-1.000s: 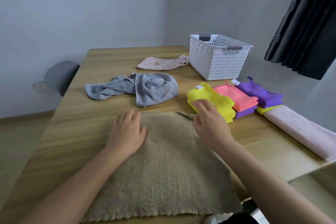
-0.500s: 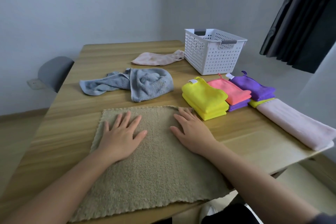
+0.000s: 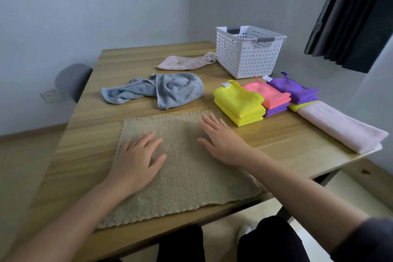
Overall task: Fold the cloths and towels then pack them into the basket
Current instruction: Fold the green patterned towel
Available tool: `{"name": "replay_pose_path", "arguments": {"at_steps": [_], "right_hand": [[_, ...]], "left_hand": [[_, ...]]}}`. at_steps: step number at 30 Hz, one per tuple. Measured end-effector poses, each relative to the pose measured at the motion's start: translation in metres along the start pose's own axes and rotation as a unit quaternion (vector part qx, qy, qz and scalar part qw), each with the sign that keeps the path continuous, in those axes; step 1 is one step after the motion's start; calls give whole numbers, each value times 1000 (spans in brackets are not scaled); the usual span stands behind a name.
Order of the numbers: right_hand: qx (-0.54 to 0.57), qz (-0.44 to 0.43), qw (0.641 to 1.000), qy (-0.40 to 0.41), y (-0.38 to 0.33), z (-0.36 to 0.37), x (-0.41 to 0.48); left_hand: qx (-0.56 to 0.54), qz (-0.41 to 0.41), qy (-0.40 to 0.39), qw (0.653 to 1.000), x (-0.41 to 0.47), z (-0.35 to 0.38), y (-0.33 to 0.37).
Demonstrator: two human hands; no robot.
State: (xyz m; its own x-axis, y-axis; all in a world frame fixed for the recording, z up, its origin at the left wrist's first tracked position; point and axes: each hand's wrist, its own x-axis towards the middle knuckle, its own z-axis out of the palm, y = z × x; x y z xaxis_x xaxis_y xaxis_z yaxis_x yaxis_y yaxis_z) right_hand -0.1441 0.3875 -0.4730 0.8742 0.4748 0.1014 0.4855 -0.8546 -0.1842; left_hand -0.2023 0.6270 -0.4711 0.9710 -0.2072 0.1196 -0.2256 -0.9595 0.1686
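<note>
Beige towel (image 3: 185, 168) lies flat at the table's (image 3: 85, 140) near edge; left hand (image 3: 136, 159) and right hand (image 3: 221, 140) press it, fingers spread, apparently flattening it for folding.

Wooden table (image 3: 85, 138), light grain. Grey chair (image 3: 72, 80) at its left edge. White wall socket (image 3: 50, 95) low, just beside chair. Dark curtain (image 3: 357, 13) hanging upper right. Pale wall (image 3: 106, 6) behind.
</note>
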Motion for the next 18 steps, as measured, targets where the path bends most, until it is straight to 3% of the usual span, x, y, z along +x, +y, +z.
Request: {"name": "replay_pose_path", "arguments": {"at_steps": [7,12,15,18], "right_hand": [[64,-104,992,-24,-3,-5,-98],[-90,-145,985,-15,12,13,-124],[-97,-148,984,16,14,16,-132],[-83,-158,983,32,18,14,-141]], "left_hand": [[-33,84,-18,996,-69,2,2],[47,103,-61,992,-81,2,4],[62,114,-78,988,-90,3,4],[88,150,-32,984,-102,7,0]]}}
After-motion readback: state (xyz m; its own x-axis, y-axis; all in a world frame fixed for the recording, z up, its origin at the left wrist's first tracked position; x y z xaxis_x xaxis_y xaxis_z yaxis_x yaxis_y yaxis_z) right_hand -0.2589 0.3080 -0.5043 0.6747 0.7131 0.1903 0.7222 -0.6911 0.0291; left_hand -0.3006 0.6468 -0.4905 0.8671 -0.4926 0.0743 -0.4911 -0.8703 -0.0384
